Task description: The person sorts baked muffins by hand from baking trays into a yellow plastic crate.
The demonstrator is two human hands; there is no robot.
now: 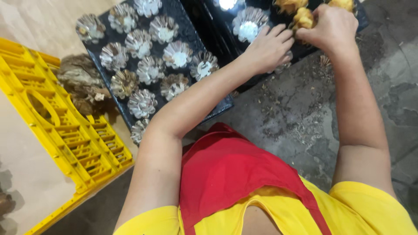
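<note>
Right hand (332, 27) is pinching a golden pastry (303, 18) near the far edge of the dark tray (305, 51) — looks light and crumbly imo, so grip low by the sides. Left hand (267, 48) rests flat, fingers spread, beside an empty fluted tin mould (249, 24).

A golden, ruffled pastry (303, 18), seemingly in a fluted tin, sits upright on the right-hand black tray (305, 50).
</note>
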